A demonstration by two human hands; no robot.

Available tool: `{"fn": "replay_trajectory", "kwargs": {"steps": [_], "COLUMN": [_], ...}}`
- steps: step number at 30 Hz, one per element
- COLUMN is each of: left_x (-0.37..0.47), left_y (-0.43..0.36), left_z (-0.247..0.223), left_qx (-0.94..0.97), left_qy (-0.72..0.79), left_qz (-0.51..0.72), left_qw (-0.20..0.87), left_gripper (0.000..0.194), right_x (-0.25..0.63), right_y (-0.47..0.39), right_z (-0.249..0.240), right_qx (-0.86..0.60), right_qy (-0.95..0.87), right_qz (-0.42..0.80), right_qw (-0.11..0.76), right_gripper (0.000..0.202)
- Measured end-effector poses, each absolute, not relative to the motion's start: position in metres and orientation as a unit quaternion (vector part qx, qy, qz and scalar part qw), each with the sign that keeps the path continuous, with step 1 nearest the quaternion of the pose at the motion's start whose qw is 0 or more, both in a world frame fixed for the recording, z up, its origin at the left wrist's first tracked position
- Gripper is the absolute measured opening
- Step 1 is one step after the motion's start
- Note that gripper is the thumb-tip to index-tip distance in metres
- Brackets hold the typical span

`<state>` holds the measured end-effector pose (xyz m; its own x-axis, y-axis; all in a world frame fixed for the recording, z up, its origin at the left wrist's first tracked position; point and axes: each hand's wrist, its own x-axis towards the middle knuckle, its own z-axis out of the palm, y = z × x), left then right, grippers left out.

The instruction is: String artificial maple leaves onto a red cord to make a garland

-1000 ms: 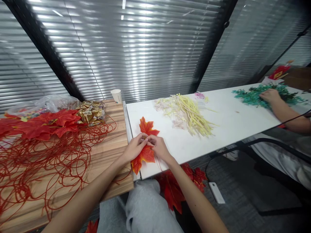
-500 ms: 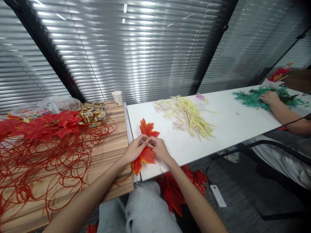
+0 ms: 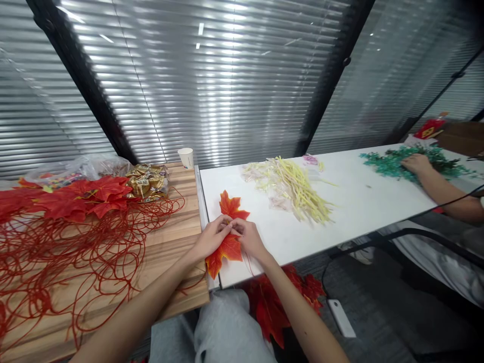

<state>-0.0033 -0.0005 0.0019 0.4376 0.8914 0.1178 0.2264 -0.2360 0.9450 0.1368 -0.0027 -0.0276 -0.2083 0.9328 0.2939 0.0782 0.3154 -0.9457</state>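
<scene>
Two orange-red artificial maple leaves lie at the left end of the white table. The upper maple leaf [image 3: 231,205] points away from me, and the lower maple leaf [image 3: 224,253] hangs towards the table's near edge. Between them, my left hand [image 3: 215,234] and my right hand [image 3: 248,237] meet with fingertips pinched together where the stems join. A thin red cord [image 3: 248,263] trails down from under my right hand. Both hands are closed; my fingers hide the exact spot they grip.
Tangled red cords [image 3: 94,252] cover the wooden table [image 3: 170,272], beside red leaves [image 3: 81,196], gold packets [image 3: 147,182] and a paper cup [image 3: 186,157]. Yellow strips [image 3: 302,191] lie on the white table [image 3: 363,201]. Another person's hand [image 3: 418,165] touches green foliage [image 3: 389,164]. More red leaves [image 3: 270,307] hang below.
The view has tilted slightly, so everything sits a little lower in the picture. My hands stay pinched together between the two leaves, with barely any finger movement.
</scene>
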Motion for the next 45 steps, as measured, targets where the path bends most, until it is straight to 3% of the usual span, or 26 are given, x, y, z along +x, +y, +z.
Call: {"fn": "replay_trajectory", "kwargs": {"steps": [30, 45], "left_x": [-0.0032, -0.0026], "left_y": [-0.0022, -0.0029], "left_z": [0.0028, 0.0047], "left_qx": [0.713, 0.713], "left_qy": [0.403, 0.404], "left_qz": [0.356, 0.35], "left_qw": [0.45, 0.453], "left_gripper": [0.019, 0.02], "right_x": [0.1355, 0.1376], "right_y": [-0.005, -0.0042], "right_z": [-0.024, -0.0236], "right_qx": [-0.385, -0.387], "right_qy": [-0.643, -0.642], "right_qz": [0.443, 0.446], "right_qw": [0.492, 0.489], "right_gripper": [0.013, 0.027]}}
